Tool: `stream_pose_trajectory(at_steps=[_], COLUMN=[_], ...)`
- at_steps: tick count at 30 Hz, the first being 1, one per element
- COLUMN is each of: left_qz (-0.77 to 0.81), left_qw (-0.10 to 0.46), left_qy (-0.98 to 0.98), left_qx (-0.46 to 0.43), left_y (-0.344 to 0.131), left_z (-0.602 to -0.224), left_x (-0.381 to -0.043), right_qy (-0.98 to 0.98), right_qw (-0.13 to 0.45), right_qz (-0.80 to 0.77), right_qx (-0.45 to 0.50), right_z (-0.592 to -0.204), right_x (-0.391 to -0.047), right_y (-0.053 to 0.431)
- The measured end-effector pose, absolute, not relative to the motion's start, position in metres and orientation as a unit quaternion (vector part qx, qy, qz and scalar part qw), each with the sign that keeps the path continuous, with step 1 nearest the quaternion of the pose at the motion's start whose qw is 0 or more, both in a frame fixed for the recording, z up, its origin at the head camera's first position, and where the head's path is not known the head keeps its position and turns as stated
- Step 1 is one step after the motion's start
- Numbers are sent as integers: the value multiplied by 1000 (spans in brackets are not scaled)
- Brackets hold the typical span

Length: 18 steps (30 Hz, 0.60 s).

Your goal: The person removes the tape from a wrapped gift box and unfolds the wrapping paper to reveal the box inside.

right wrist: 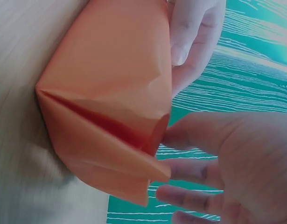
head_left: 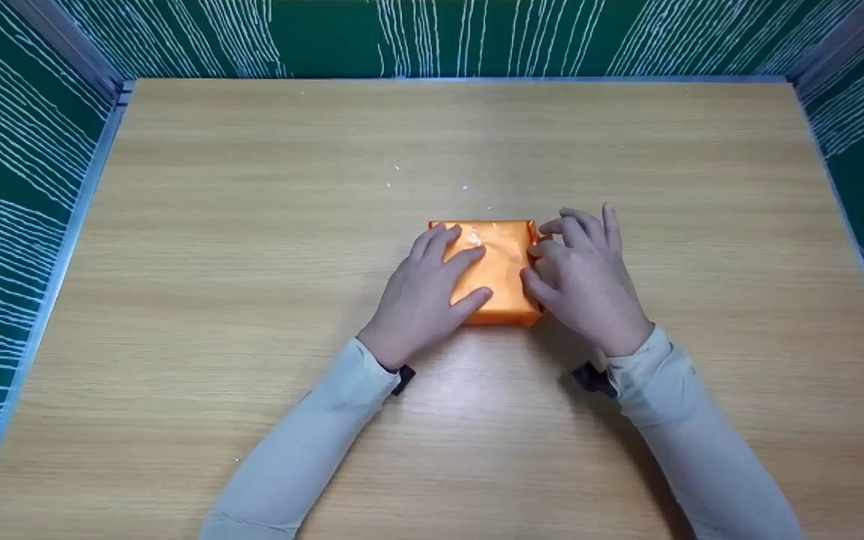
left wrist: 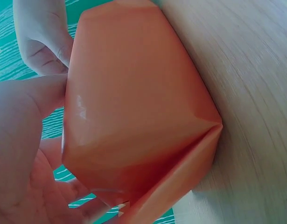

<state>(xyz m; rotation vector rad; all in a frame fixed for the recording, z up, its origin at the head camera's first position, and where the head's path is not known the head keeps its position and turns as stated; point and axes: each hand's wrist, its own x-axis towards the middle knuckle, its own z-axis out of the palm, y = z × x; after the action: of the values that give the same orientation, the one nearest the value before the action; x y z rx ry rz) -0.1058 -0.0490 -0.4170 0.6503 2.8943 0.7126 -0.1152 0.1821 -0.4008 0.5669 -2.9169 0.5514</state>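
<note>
A small box-shaped parcel in shiny orange wrapping paper [head_left: 505,274] lies on the wooden table. My left hand [head_left: 418,296] rests on its top with the fingers spread, toward the left side. At the right end, my right hand [head_left: 588,281] touches the paper with thumb and forefinger, while its other fingers are spread apart. A loose folded paper flap [right wrist: 103,151] sticks out at that end in the right wrist view. In the left wrist view, another creased flap [left wrist: 178,179] juts from the left end. What lies inside the paper is hidden.
The light wooden table [head_left: 252,187] has a few tiny white specks behind the parcel. Green walls with white streaks [head_left: 327,37] border the table at the back and both sides, with blue edging [head_left: 447,78] along the seam.
</note>
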Motion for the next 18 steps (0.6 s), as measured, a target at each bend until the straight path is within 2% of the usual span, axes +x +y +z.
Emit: stream_pose_trajectory(at_steps=[18], left_qz=[245], left_qw=[33], left_qy=[943], left_qx=[221], left_y=[-50], left_z=[-417], left_x=[-106], right_qy=[-955], right_qw=[53], right_qz=[225], right_qx=[188], right_z=[-405], right_x=[-121], right_y=[189])
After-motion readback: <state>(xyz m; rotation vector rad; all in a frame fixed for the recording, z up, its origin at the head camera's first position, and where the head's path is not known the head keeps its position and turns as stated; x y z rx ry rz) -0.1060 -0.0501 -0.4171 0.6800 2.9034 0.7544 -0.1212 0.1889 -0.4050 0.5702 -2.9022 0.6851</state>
